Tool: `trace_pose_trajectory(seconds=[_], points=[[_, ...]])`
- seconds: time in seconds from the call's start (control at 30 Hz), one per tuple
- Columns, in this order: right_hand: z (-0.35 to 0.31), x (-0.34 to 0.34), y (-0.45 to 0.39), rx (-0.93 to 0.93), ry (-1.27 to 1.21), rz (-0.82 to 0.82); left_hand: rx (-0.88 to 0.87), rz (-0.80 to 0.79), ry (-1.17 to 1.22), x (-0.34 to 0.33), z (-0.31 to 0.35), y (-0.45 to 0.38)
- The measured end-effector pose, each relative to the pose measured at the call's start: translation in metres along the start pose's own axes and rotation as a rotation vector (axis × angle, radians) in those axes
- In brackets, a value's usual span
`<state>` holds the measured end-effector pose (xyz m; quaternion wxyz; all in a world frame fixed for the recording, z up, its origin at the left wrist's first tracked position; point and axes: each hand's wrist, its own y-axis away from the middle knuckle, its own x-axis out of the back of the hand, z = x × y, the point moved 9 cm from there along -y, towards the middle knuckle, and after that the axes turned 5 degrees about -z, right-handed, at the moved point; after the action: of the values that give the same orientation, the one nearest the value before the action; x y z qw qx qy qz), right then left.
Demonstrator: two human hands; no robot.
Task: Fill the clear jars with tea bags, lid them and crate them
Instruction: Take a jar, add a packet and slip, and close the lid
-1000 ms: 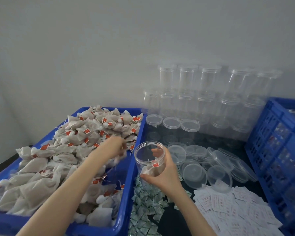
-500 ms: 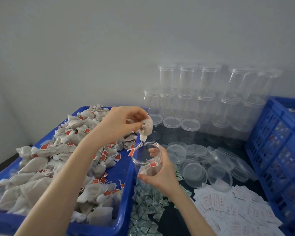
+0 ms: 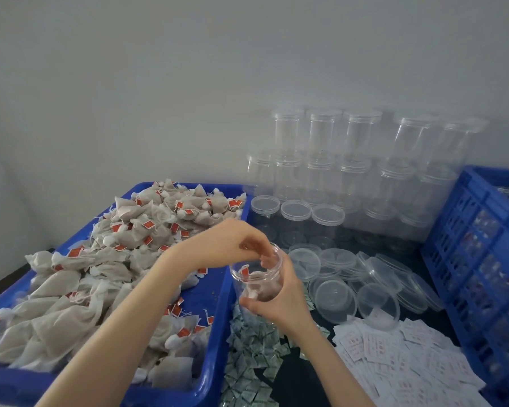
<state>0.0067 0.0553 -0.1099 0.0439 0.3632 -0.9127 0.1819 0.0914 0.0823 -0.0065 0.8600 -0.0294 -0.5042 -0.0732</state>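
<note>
My right hand (image 3: 282, 306) grips a clear open jar (image 3: 272, 268) just right of the blue bin (image 3: 218, 333). The jar holds a few tea bags, and a red tag shows through its wall. My left hand (image 3: 232, 245) hovers over the jar's mouth with bunched fingertips dipping inside. Whether they still pinch a bag is hidden. The bin is heaped with white tea bags (image 3: 115, 259) with red tags.
Empty lidded jars (image 3: 350, 171) are stacked against the wall at the back. Loose clear lids (image 3: 335, 298) lie right of the held jar. A blue slatted crate (image 3: 482, 245) stands at the far right. Small sachets (image 3: 250, 356) and white paper slips (image 3: 394, 353) cover the near table.
My left hand lifted a tea bag out of the bin, carried it right and lowered it into the jar's mouth. My right hand kept holding the jar.
</note>
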Motion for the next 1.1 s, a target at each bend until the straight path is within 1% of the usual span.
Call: trace_pose_trajectory(seconds=[0.07, 0.1, 0.13, 0.17, 0.23, 0.27, 0.3, 0.33, 0.4, 0.5, 0.67, 0.77, 0.9, 1.0, 1.07, 1.1], points=[[0.004, 0.001, 0.002, -0.02, 0.005, 0.002, 0.028, 0.162, 0.044, 0.024, -0.015, 0.007], [0.006, 0.002, 0.002, -0.028, 0.005, 0.001, 0.081, 0.226, 0.02, 0.032, -0.03, 0.01], [0.007, 0.002, 0.003, -0.032, 0.004, 0.0, 0.17, 0.23, -0.064, 0.031, -0.05, 0.013], [0.008, 0.002, 0.003, -0.035, 0.005, -0.001, 0.294, 0.157, -0.206, 0.022, -0.074, 0.014], [0.008, 0.002, 0.003, -0.041, 0.011, -0.004, 0.546, -0.135, -0.457, -0.017, -0.131, 0.018], [0.007, 0.002, 0.003, -0.04, 0.019, -0.006, 0.639, -0.264, -0.539, -0.035, -0.153, 0.022], [0.005, 0.001, 0.003, -0.038, 0.026, -0.01, 0.708, -0.334, -0.608, -0.046, -0.17, 0.025], [0.004, 0.001, 0.004, -0.035, 0.031, -0.011, 0.755, -0.353, -0.669, -0.049, -0.182, 0.026], [0.003, 0.002, 0.004, -0.034, 0.032, -0.009, 0.797, -0.34, -0.737, -0.047, -0.2, 0.022], [0.002, 0.003, 0.004, -0.032, 0.019, -0.007, 0.87, -0.4, -0.681, -0.052, -0.218, 0.023], [0.004, 0.006, 0.002, -0.043, 0.022, -0.003, 0.867, -0.342, -0.69, -0.055, -0.226, 0.019], [0.006, 0.006, 0.003, -0.051, 0.027, -0.008, 0.803, -0.309, -0.811, -0.058, -0.223, 0.012], [0.007, 0.006, 0.004, -0.051, 0.028, -0.003, 0.71, -0.321, -0.933, -0.062, -0.217, 0.006], [0.007, 0.007, 0.005, -0.049, 0.022, -0.003, 0.646, -0.267, -1.001, -0.058, -0.21, 0.003], [0.006, 0.007, 0.006, -0.049, 0.018, -0.009, 0.648, -0.186, -0.937, -0.047, -0.204, 0.005], [0.006, 0.008, 0.006, -0.049, 0.018, -0.012, 0.645, -0.138, -0.845, -0.041, -0.2, 0.007]])
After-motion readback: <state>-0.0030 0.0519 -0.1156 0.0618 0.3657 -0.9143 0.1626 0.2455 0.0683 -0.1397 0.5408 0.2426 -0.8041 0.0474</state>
